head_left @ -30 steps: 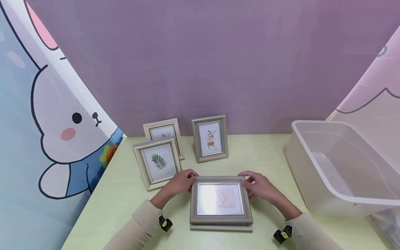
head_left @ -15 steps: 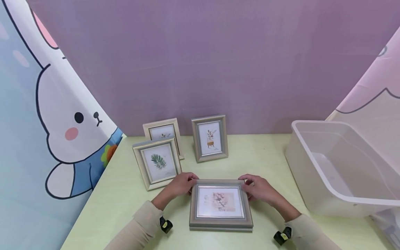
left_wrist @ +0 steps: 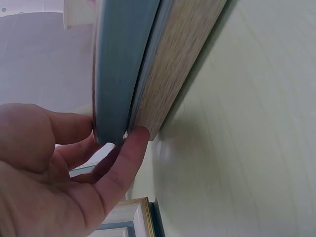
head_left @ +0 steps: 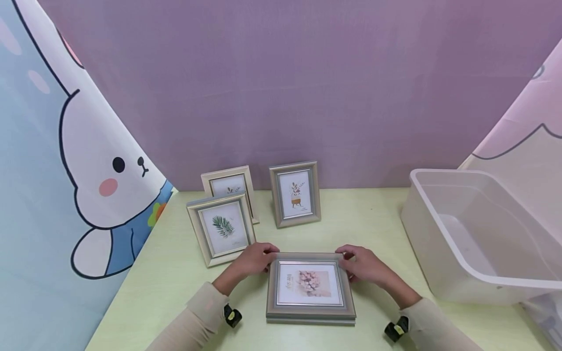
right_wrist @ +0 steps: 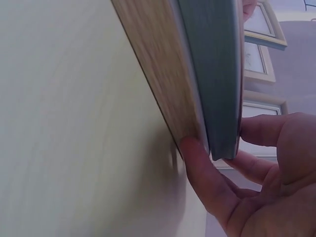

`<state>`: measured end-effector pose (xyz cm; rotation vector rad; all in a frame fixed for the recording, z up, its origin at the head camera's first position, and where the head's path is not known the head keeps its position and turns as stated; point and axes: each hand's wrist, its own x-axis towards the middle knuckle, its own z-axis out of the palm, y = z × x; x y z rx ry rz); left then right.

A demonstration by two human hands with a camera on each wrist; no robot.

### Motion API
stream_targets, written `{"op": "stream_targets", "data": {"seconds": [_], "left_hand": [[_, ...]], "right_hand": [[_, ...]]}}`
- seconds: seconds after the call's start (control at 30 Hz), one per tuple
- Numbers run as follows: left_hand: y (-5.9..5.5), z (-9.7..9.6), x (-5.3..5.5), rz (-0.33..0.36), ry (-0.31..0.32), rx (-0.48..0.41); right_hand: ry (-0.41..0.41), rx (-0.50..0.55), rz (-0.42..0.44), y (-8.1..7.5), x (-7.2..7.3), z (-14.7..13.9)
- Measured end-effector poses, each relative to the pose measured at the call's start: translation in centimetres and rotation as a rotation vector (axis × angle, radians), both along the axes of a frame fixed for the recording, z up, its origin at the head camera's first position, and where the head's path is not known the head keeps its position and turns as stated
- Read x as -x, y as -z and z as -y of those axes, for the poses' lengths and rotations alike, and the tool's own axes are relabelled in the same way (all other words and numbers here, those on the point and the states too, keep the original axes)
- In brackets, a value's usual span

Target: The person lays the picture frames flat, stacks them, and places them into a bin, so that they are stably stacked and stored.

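A grey-brown picture frame (head_left: 309, 313) with a pink flower print lies face up, on top of a second frame (right_wrist: 160, 64) whose wood-coloured side shows in the wrist views. Their edges nearly line up, with a thin strip of the lower one at the near side. At the far left corner my left hand (head_left: 256, 258) pinches the upper frame, thumb on its face and one fingertip against the lower frame's side. My right hand (head_left: 362, 263) grips the far right corner the same way. Both hands' other fingers curl behind the far edge, partly hidden.
Behind the stack stand a leaf-print frame (head_left: 225, 229), a cream frame (head_left: 228, 174) partly hidden by it, and a potted-plant frame (head_left: 295, 195). A large white plastic bin (head_left: 443, 248) stands at the right. A purple cloth (head_left: 298, 87) hangs along the back.
The upper picture frame has come slightly toward me and settled squarer over the lower one, which shows less. Glare has left its glass. Both hands moved slightly nearer with it, then held still.
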<state>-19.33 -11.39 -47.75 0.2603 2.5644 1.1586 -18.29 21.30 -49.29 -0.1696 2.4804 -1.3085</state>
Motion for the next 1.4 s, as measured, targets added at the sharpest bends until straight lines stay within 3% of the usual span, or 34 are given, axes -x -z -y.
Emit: {"op": "stream_targets", "data": {"seconds": [0.2,0.37,0.53,0.77,0.97,1.1,1.23,1.4], "left_hand": [[-0.6,0.6,-0.1,-0.039,0.026,0.037],[-1.5,1.7,0.1,-0.031,0.055,-0.021],[-3.2,3.1,0.2,-0.039,0.091,-0.099],[-5.1,5.9,-0.3,-0.145,0.079,-0.118],[-6.1,9.0,-1.3,-0.214,-0.013,-0.193],[-6.7,11.0,-2.0,-0.239,-0.125,-0.254],[-6.6,12.7,-2.6,-0.261,-0.29,-0.323],[-5.8,14.2,-2.9,-0.238,-0.556,-0.37]], "right_hand": [[-0.061,-0.116,-0.086,-1.0,0.7,-0.1],[-0.106,-0.192,-0.222,-2.6,1.9,-0.2],[-0.121,-0.176,-0.278,-4.3,3.1,0.3],[-0.166,-0.139,-0.396,-6.5,4.6,2.6],[-0.225,-0.072,-0.558,-8.4,6.4,5.4],[-0.26,-0.014,-0.642,-10.1,7.5,7.7],[-0.293,0.015,-0.685,-11.3,8.4,10.0],[-0.329,-0.032,-0.745,-12.3,9.0,13.0]]}}
